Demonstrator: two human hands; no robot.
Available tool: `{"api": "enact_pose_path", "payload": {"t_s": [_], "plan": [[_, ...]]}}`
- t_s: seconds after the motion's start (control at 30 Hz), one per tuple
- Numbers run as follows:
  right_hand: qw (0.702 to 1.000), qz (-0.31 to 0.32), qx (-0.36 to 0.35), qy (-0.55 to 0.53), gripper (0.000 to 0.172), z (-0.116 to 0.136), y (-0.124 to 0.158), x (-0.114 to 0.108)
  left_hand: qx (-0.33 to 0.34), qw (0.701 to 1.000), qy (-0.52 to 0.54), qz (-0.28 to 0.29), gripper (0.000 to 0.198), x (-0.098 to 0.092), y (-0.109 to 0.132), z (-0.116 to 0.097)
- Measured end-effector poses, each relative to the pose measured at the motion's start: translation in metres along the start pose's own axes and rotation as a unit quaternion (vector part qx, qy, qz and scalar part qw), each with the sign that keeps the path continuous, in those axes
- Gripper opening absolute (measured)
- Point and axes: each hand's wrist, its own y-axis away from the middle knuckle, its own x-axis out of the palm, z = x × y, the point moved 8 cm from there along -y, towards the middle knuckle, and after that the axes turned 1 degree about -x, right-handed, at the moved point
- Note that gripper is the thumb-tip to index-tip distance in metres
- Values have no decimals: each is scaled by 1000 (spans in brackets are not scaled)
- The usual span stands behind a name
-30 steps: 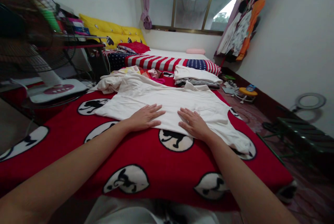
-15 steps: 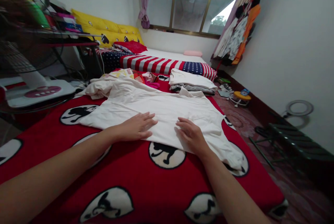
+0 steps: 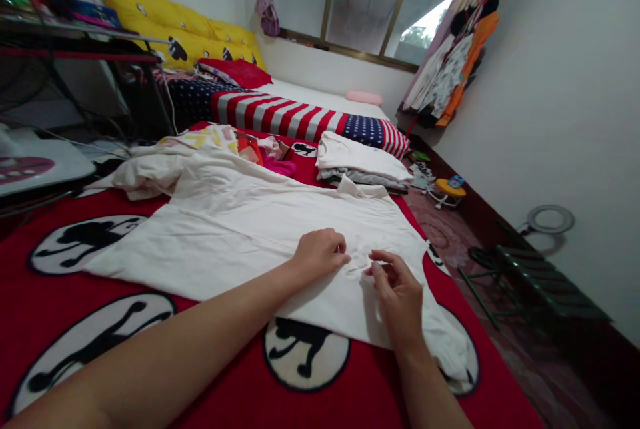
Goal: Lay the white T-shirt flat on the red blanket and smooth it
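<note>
A white T-shirt (image 3: 240, 236) lies spread on a red blanket (image 3: 350, 402) printed with black figures in white circles. My left hand (image 3: 320, 256) rests near the shirt's lower middle, its fingers curled into the cloth. Just to its right, my right hand (image 3: 397, 299) pinches the fabric between thumb and fingers. The two hands are close together but apart. A bunched white cloth (image 3: 145, 176) adjoins the shirt's upper left, and a folded stack of clothes (image 3: 363, 162) lies beyond it.
Mixed crumpled clothes (image 3: 255, 149) lie behind the shirt. Beyond them are star-and-stripe bedding (image 3: 300, 116) and yellow pillows (image 3: 175, 36). A dark shelf (image 3: 75, 36) stands at left. On the floor at right are a green folding rack (image 3: 540, 282) and a small yellow stool (image 3: 449, 188).
My hands have moved from lying flat and apart on the shirt to gathering its cloth closer together. The view has also shifted, with the room sliding left in the frame.
</note>
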Motion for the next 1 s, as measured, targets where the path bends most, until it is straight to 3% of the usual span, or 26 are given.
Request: {"api": "enact_pose_path", "payload": {"t_s": [0.2,0.4,0.6,0.73,0.83,1.0], "plan": [[999,38,18,11,22,6,3,0,7,999,46,-21,28,5,7,6],[980,176,25,84,23,25,-21,3,6,997,73,-20,25,8,6,8],[919,233,-30,318,14,12,-56,22,-3,997,81,-13,26,10,6,10],[893,232,-35,385,9,2,-58,34,-8,996,86,-11,26,11,5,11],[897,242,-58,366,6,8,-55,39,-4,996,90,-17,25,11,5,11],[935,209,-72,276,10,20,-55,40,-3,995,97,-28,23,10,5,11]]}}
